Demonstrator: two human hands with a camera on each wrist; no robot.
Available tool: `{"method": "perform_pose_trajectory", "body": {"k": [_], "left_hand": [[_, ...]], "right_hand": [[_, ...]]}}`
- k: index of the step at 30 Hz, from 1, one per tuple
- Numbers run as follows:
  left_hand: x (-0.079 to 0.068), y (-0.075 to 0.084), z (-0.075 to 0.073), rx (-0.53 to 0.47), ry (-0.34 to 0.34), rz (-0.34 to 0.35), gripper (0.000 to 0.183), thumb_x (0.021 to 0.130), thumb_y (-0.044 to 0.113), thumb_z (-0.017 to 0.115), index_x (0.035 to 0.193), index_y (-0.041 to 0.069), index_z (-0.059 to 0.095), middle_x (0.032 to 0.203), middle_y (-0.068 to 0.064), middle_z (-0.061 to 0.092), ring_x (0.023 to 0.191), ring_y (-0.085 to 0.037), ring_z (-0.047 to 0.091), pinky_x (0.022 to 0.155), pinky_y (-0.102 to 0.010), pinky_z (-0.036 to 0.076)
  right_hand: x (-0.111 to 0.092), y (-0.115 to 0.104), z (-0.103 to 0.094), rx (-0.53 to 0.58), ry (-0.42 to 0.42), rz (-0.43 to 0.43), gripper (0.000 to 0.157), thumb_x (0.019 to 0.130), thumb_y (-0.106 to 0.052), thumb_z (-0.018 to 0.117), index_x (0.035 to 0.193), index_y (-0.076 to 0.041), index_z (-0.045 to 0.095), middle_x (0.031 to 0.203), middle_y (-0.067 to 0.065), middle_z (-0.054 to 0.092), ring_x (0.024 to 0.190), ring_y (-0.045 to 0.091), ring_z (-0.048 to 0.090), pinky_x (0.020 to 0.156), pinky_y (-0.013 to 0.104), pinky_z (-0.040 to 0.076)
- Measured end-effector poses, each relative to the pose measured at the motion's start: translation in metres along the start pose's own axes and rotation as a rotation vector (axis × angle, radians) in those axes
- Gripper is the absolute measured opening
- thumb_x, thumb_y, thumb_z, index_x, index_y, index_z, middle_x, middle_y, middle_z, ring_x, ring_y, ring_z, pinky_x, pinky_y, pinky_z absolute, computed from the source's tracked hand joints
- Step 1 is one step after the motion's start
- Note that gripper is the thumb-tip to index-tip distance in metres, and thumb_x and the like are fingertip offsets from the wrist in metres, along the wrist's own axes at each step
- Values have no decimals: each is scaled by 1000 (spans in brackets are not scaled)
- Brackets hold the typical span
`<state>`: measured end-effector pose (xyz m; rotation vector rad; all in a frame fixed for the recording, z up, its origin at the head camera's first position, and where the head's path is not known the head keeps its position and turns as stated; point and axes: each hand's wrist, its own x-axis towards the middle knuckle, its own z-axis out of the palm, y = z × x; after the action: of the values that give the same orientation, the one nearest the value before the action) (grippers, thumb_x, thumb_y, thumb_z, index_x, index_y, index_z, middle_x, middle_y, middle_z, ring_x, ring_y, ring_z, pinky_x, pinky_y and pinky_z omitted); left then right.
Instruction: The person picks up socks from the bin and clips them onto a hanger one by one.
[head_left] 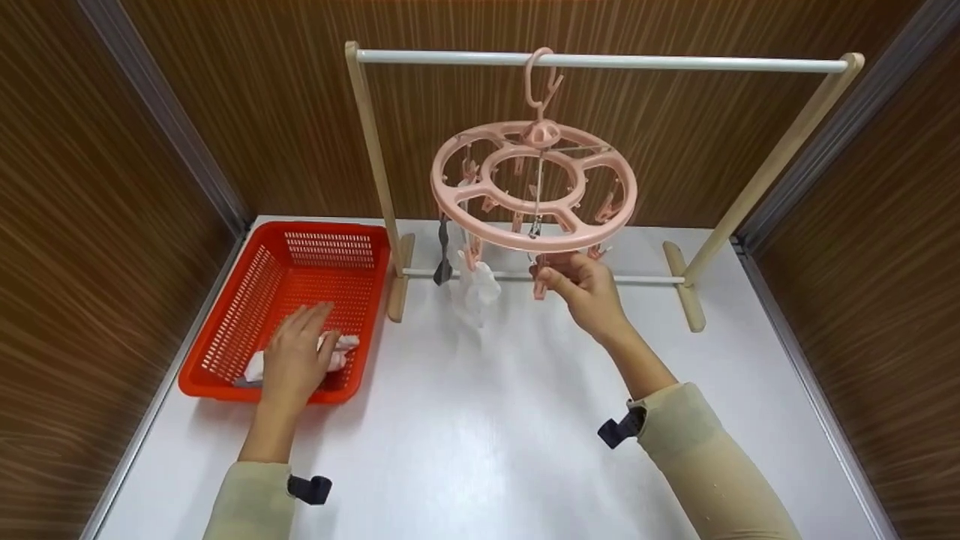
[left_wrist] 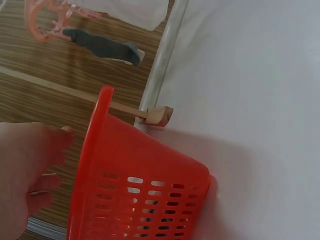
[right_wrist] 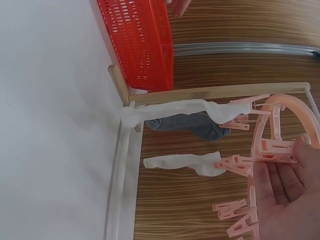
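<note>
My right hand pinches a pink clothespin under the front of the round pink clip hanger. In the right wrist view the thumb lies on this clothespin, with the fingers behind it. Two white socks hang from the hanger's other clips, a longer sock and a shorter sock; a grey sock hangs beside them. My left hand is over the red basket, fingers loosely extended above white cloth, which the hand partly covers.
The hanger hooks over the white bar of a wooden-legged rack. The basket stands left of the rack, close to its left foot. Wood-patterned panels enclose the white table at the back and sides.
</note>
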<state>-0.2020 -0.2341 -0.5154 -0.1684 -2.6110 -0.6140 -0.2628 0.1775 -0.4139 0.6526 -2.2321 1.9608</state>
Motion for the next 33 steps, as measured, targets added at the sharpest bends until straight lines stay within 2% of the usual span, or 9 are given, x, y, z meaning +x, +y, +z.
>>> {"method": "perform_pose_trajectory", "body": {"k": [4, 7, 14, 18, 21, 25, 31, 33], "left_hand": [[-3, -5, 3, 14, -144, -91, 51, 92, 22, 72, 137, 1, 58, 137, -24, 59, 128, -47, 51, 107, -63, 39], [-5, -9, 6, 22, -244, -130, 55, 93, 27, 71, 138, 0, 56, 137, -26, 58, 127, -48, 52, 104, -64, 41], [-7, -13, 8, 33, -396, -186, 57, 91, 25, 73, 138, -2, 56, 136, -27, 58, 123, -48, 55, 99, -64, 44], [-4, -12, 8, 43, -497, -231, 59, 92, 28, 71, 140, -1, 54, 136, -28, 57, 121, -50, 56, 96, -65, 46], [-3, -11, 8, 52, -567, -254, 58, 93, 29, 69, 141, 0, 53, 133, -30, 58, 117, -51, 57, 94, -66, 46], [0, -11, 7, 43, -629, -283, 58, 93, 28, 68, 142, 2, 52, 135, -30, 57, 119, -51, 56, 97, -66, 44], [4, -11, 8, 41, -683, -304, 55, 92, 24, 68, 142, 5, 54, 133, -27, 59, 114, -47, 58, 95, -66, 44], [4, -12, 9, 35, -697, -297, 54, 92, 21, 67, 141, 5, 55, 132, -26, 60, 112, -46, 59, 94, -65, 45]], "right_hand": [[0, 0, -1, 16, -9, -3, 21, 96, 3, 59, 111, 18, 62, 102, 37, 66, 90, 18, 71, 86, 27, 58], [0, 1, -2, 14, -11, -13, 21, 96, 3, 59, 111, 18, 62, 101, 37, 66, 88, 19, 70, 86, 27, 58], [0, 1, -3, 10, 2, -8, 21, 96, 1, 61, 111, 17, 63, 99, 27, 71, 95, 27, 71, 86, 29, 58], [-1, -1, -3, -2, -6, -10, 20, 96, 2, 60, 111, 16, 63, 95, 25, 71, 87, 30, 70, 81, 29, 59], [-2, -1, -3, 0, -4, -1, 21, 96, 2, 60, 111, 17, 63, 96, 26, 71, 88, 29, 70, 83, 29, 59], [-2, 2, -4, 8, 6, 5, 21, 96, 2, 61, 111, 18, 62, 97, 25, 71, 92, 27, 71, 86, 29, 58], [3, 24, -8, 32, -6, -30, 20, 96, 2, 60, 111, 15, 64, 95, 33, 67, 76, 25, 69, 77, 30, 60], [3, 27, -8, 35, -4, -42, 19, 96, 1, 61, 110, 12, 66, 92, 30, 69, 73, 24, 69, 74, 30, 60]]}}
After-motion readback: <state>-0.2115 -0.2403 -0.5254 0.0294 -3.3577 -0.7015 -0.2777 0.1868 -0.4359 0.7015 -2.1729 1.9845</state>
